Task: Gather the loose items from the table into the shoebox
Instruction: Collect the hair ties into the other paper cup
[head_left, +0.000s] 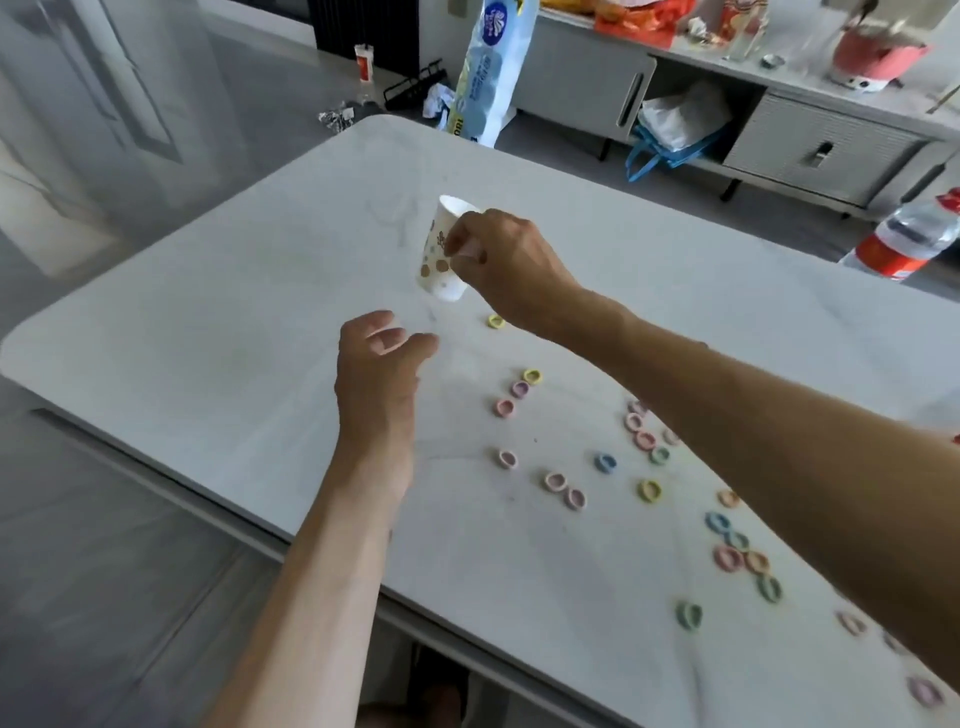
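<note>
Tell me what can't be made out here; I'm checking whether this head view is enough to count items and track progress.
- Shoebox: not in the head view at all.
- Paper cup: the right hand covers its side; inside unseen.
- Small coloured rings: some run under the right forearm and off the right edge, so no full count.
- Left hand: palm faces away; contents unclear.

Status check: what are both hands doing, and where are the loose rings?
Right hand gripping paper cup, tilted, off table. Left hand open, empty. Rings scattered on table. No shoebox in view.
</note>
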